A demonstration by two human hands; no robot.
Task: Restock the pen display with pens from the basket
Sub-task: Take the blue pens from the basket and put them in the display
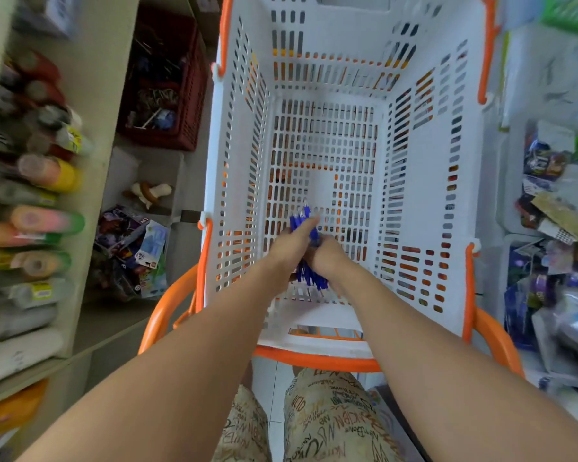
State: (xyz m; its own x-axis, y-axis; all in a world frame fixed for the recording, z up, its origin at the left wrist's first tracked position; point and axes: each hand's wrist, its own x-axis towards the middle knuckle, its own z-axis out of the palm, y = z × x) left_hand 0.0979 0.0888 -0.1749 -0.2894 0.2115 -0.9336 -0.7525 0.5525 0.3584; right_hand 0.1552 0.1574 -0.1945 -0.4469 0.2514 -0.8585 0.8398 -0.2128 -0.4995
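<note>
A bundle of blue pens (306, 243) sits low inside the white basket (424, 208), gathered between both hands. Loose pens could slip and drop through the slots, I judge. The left hand (289, 243) and right hand (327, 258) curl their fingers around the bundle.

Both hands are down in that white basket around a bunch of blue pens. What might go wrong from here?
1. The blue pens form a loose bundle held between the left hand and right hand; a few may well slip out as it is lifted.
2. The white basket has slotted walls and floor, so a dropped pen could poke into a slot and snag.
3. The picture is blurred, so some pens may lie unnoticed beneath the hands.
</note>
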